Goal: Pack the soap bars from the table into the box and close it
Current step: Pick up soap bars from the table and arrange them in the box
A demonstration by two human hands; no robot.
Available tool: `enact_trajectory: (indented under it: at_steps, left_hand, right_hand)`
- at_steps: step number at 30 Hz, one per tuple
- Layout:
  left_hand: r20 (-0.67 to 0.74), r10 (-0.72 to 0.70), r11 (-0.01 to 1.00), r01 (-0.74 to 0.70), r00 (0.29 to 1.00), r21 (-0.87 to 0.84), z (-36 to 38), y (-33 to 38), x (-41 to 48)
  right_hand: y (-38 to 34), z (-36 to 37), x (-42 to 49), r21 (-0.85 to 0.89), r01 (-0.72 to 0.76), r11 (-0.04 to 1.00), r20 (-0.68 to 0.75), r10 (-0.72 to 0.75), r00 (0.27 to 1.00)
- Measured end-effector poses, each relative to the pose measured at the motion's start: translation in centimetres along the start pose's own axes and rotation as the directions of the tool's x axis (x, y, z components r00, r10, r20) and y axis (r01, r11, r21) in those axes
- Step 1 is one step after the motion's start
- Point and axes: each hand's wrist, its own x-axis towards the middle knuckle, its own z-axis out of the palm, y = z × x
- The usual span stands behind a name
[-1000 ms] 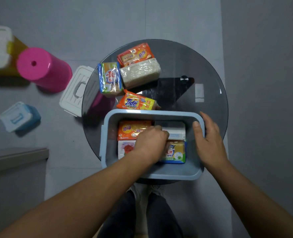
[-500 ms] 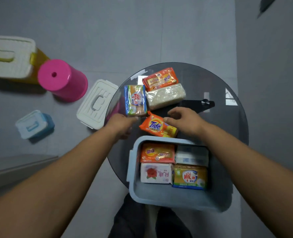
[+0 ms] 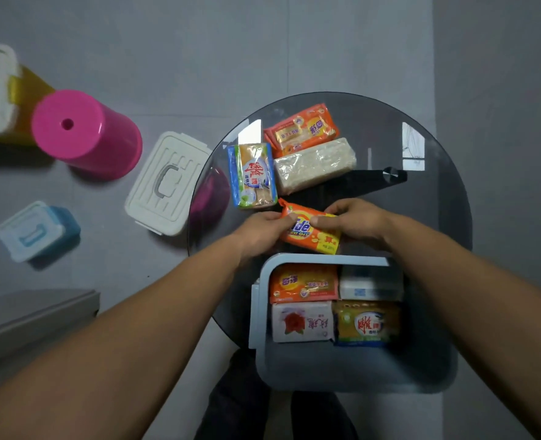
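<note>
I have the orange plastic-wrapped Tide soap bar [image 3: 310, 231] pinched between both hands, my left hand [image 3: 262, 231] on its left end and my right hand [image 3: 354, 222] on the right — it sits at the near middle of the round dark glass table [image 3: 437, 217], just beyond the far rim of the open pale-blue plastic box [image 3: 259, 312]. Whether it is lifted clear of the glass I cannot quite tell.

I judge the bar stiff and fairly dense under a slick, crinkly film, so holding it by the short ends should keep it from sliding out.

Four wrapped bars already fill the far half of the box; the near half looks bare, so I expect room there. Three more packs wait near the far-left edge: a blue-and-green pack [image 3: 252, 176], an orange pack [image 3: 302, 128] and a clear-wrapped pale block [image 3: 315, 165], all touching or just beside one another. The box's far wall is the only thing to clear. A white lid with a grey handle [image 3: 167, 182] lies on the floor off the table's left edge — probably the lid I need for closing.
</note>
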Motion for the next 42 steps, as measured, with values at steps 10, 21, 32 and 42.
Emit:
enact_trajectory:
  at_steps: [10,21,32,42]
  left_hand:
    - [-0.050,0.202,0.979,-0.201,0.978,0.023,-0.3,2.1,-2.9]
    - [-0.338,0.400,0.896,-0.441,0.852,-0.053,3.5,3.4,-14.8]
    - [-0.445,0.041,0.976,-0.132,0.894,-0.175,10.9,-6.9,-17.0]
    - [-0.455,0.073,0.935,-0.219,0.887,-0.278,11.7,-6.4,-13.2]
  right_hand:
    - [-0.2,-1.7,-6.2,0.215,0.180,0.960,-0.143,-0.152,0.978]
    - [1.1,-0.5,-15.8,0.375,0.399,0.837,-0.316,-0.289,0.904]
    - [10.2,5.5,-15.6,0.425,0.220,0.878,-0.241,-0.124,0.962]
    - [10.7,7.9,-11.3,0.524,0.294,0.799,-0.338,-0.122,0.933]
